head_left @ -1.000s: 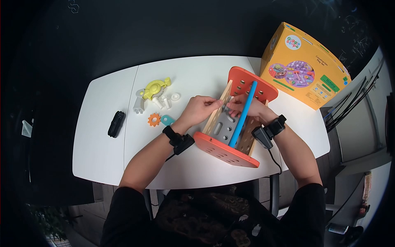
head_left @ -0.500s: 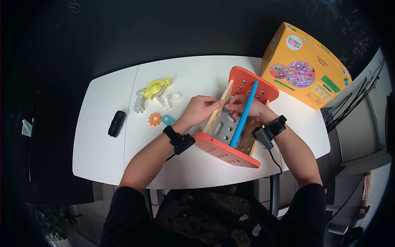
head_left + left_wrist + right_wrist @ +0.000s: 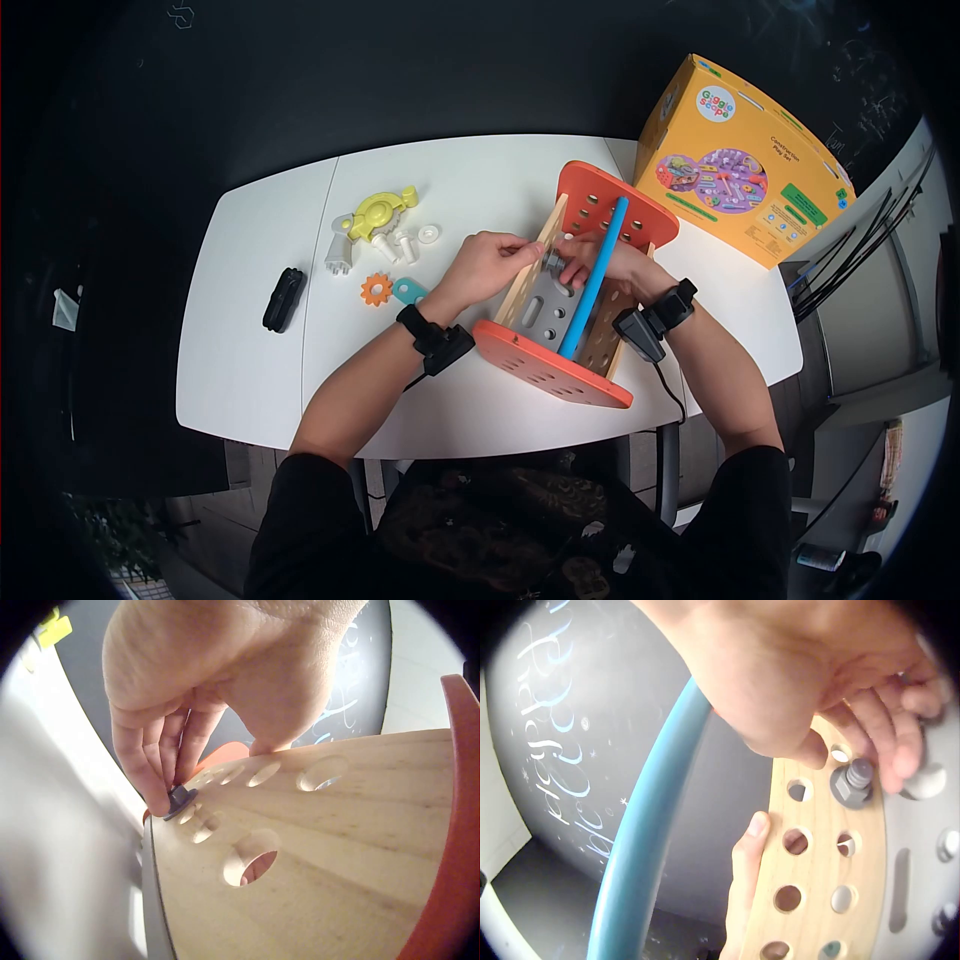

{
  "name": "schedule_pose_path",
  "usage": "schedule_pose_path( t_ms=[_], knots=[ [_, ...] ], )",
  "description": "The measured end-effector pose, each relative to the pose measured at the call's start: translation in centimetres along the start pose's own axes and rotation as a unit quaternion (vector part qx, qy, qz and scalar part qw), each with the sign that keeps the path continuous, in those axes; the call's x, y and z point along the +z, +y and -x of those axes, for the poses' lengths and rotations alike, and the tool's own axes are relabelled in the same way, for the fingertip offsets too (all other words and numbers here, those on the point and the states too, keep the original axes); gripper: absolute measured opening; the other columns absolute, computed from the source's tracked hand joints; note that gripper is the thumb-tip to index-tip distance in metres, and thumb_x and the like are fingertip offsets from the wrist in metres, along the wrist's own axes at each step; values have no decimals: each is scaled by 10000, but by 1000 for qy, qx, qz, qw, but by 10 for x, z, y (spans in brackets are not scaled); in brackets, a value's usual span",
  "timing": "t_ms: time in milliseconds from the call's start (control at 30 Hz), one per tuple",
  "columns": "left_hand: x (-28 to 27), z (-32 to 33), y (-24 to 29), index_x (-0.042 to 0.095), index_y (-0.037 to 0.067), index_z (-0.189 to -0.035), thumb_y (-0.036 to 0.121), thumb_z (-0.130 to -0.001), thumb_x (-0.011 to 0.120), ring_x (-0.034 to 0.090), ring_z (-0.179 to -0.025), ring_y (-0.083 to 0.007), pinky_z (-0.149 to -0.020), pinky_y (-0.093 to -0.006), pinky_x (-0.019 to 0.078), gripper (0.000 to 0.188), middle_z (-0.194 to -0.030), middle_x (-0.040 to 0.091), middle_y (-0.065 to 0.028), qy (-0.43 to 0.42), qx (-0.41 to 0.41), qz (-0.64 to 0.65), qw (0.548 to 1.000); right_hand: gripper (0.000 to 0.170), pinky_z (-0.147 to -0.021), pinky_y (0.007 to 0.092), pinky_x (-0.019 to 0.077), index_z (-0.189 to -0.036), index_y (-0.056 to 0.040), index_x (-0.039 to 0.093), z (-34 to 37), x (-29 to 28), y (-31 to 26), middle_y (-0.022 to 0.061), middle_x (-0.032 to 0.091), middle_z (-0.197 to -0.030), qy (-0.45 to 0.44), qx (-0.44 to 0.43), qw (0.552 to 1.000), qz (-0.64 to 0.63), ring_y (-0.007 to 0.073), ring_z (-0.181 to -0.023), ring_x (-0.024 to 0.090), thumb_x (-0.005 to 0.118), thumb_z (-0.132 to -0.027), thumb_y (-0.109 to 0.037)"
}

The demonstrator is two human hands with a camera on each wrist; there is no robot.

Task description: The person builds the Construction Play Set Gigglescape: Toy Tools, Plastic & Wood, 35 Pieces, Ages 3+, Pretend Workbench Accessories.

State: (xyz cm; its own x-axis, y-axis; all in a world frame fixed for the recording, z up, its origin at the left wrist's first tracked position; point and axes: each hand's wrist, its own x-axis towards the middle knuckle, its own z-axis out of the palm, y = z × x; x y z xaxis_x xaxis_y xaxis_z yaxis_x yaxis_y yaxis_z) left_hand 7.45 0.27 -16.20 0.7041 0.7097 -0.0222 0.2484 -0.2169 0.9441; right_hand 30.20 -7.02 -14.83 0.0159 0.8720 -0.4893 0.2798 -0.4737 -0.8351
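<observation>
A toy workbench with red end panels [image 3: 548, 372], a blue bar [image 3: 592, 280] and a pale wooden side panel [image 3: 810, 825] full of holes stands on the table. Through one hole goes a grey bolt [image 3: 860, 772] with a grey nut [image 3: 848, 789] on it, against the panel's inner face. My left hand [image 3: 490, 268] holds the bolt's head [image 3: 180, 801] at the outer face, its thumb over the panel's top edge. Inside the bench, my right hand [image 3: 610, 264] is beside the nut, fingers loosely spread and apart from it.
Left of the bench lie an orange gear [image 3: 376, 290], a teal strip [image 3: 405, 291], white screws [image 3: 405, 247], a white ring [image 3: 429, 234] and a yellow and grey toy tool [image 3: 378, 214]. A black case [image 3: 285, 300] lies further left. A yellow box [image 3: 745, 160] stands behind at the right.
My right fingers, earlier closed together at the nut, have spread and moved off it, so the nut now shows. The left hand has stayed in place.
</observation>
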Motion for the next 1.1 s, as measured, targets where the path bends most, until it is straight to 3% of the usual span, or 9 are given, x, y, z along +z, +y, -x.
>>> schedule_pose_path(
  t_ms=[33,367,433,500,667,733,933,1067,1100],
  knots=[
    [0,1,1,728,-15,-1194,329,-991,676,715,-949,-142,-869,-275,546,403,-1023,772,-118,0,0,0,1000,322,-447,168,370,-948,-80,681,2,3,-1,21,711,-734,28,-3,999,-25,28,-589,584,621,-1017,-389],
    [-1,2,5,728,-21,-1189,332,-993,674,714,-946,-144,-865,-275,545,407,-1018,771,-119,0,-2,-9,1000,287,-492,200,339,-985,-90,671,2,1,4,-2,718,-771,-16,-50,998,45,31,-642,599,641,-1004,-375],
    [1,1,1,727,-23,-1188,331,-993,674,714,-946,-143,-865,-275,545,408,-1016,771,-118,0,-1,-7,1000,311,-662,238,560,-1086,-41,646,-1,-4,4,49,713,-812,-45,-21,998,42,105,-705,680,587,-1051,-344],
    [4,-1,-6,744,-48,-1112,414,-954,699,749,-879,-205,-815,-301,570,490,-932,774,-169,25,31,19,999,331,-659,240,564,-1100,-30,649,0,-3,2,55,715,-806,-46,-16,998,30,107,-702,682,571,-1057,-349],
    [2,0,-4,745,-42,-1117,415,-955,699,749,-884,-208,-818,-302,570,487,-939,774,-172,24,32,13,999,328,-646,227,555,-1098,-47,643,9,1,-9,54,705,-803,-36,9,999,-8,105,-687,677,589,-1047,-366],
    [2,0,-5,746,-40,-1119,416,-955,698,749,-885,-209,-819,-303,570,486,-941,774,-173,23,34,11,999,303,-522,201,396,-1009,-95,663,14,9,-12,0,694,-740,7,-14,1000,20,46,-688,623,609,-1023,-392],
    [3,0,-4,745,-39,-1118,415,-955,697,749,-879,-207,-818,-303,569,485,-935,774,-167,26,29,14,999,305,-558,193,405,-1022,-97,658,10,10,0,-4,676,-753,-12,-93,996,14,53,-700,619,630,-1009,-400],
    [3,0,-4,744,-39,-1116,416,-955,698,749,-880,-204,-816,-301,568,485,-936,775,-165,26,32,12,999,293,-558,193,405,-1043,-91,663,0,-1,3,-7,673,-765,-27,-36,998,51,53,-698,617,634,-1010,-381],
    [3,0,-4,745,-39,-1115,417,-955,698,749,-882,-204,-816,-301,568,485,-938,775,-165,23,29,18,999,305,-612,223,470,-1097,-80,650,-1,-3,4,15,671,-833,-33,-17,998,44,81,-722,637,619,-1022,-374]
  ],
)
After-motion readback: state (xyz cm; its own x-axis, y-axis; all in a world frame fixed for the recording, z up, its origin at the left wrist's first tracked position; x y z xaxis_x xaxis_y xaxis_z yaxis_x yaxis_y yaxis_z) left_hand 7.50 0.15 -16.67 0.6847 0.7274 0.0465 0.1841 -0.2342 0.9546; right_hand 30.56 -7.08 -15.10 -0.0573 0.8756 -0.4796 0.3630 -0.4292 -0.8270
